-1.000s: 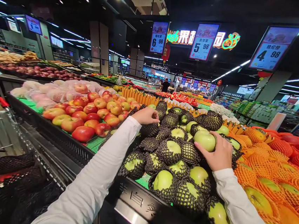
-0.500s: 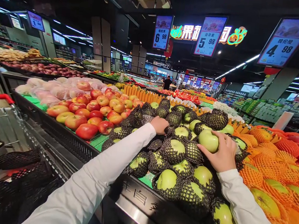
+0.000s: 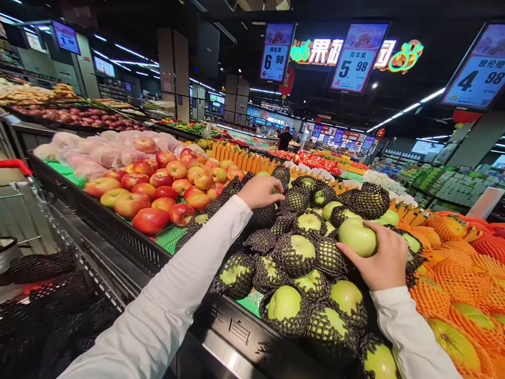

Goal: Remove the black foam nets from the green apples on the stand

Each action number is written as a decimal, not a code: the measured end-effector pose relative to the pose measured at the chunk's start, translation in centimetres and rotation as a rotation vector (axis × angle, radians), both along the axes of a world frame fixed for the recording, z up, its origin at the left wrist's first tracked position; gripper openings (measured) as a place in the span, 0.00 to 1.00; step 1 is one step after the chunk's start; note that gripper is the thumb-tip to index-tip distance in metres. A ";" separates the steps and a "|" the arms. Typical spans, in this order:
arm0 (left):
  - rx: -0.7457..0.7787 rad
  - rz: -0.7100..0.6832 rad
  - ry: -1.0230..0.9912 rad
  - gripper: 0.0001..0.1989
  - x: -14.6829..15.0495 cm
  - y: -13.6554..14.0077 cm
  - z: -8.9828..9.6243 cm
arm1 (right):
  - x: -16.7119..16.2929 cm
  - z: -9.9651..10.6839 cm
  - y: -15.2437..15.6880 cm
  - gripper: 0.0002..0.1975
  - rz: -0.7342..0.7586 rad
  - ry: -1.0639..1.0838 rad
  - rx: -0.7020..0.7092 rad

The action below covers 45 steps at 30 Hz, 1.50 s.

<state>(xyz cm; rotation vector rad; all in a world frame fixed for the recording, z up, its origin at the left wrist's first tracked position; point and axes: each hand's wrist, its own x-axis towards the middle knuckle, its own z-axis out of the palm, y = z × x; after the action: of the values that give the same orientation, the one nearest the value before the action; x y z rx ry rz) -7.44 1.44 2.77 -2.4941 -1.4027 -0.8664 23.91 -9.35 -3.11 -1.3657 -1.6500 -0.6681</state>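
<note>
My right hand grips one green apple, thumb on the near side, fingers at the right, above the pile of netted apples. My left hand is curled narrow over the pile; whether it holds anything cannot be determined. Three overhead price signs read 6.98, 5.98 (青苹果) and 4.98. The gripped apple is smooth, pale green and bare of netting

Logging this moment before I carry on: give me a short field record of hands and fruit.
Right hand: around a bare green apple
Left hand: at the black-netted apples, hold unclear
Black-netted apples: heaped in front, green showing through
Red-yellow apples: heaped to the left, unnetted
Orange-netted fruit: heaped to the right
</note>
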 end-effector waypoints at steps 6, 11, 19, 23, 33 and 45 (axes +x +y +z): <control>-0.195 0.641 -0.204 0.22 -5.3 -0.7 1.5 | -0.6 0.6 -0.7 0.35 -0.026 0.060 0.086; -0.267 0.712 -0.202 0.19 -5.4 -0.6 1.1 | -0.9 0.6 -0.4 0.36 0.000 0.047 0.054; -0.209 0.650 -0.265 0.16 -4.7 -1.2 1.5 | 0.1 0.4 0.3 0.35 -0.053 0.042 -0.084; -0.080 0.600 -0.281 0.11 -4.6 -3.0 2.2 | 0.2 0.6 0.2 0.34 -0.034 0.023 -0.092; -0.245 0.004 0.295 0.08 -2.6 -10.9 -3.3 | 0.2 0.7 0.2 0.33 -0.018 0.021 -0.098; -0.279 -0.079 -0.072 0.13 -6.0 -11.9 -3.7 | 0.5 0.7 0.2 0.32 0.039 0.044 -0.087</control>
<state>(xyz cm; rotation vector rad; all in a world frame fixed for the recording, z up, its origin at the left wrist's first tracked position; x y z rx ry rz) -13.45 -10.48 -0.89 -2.7655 -1.5537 -0.8338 24.38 -9.14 -2.45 -1.3958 -1.6837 -0.5456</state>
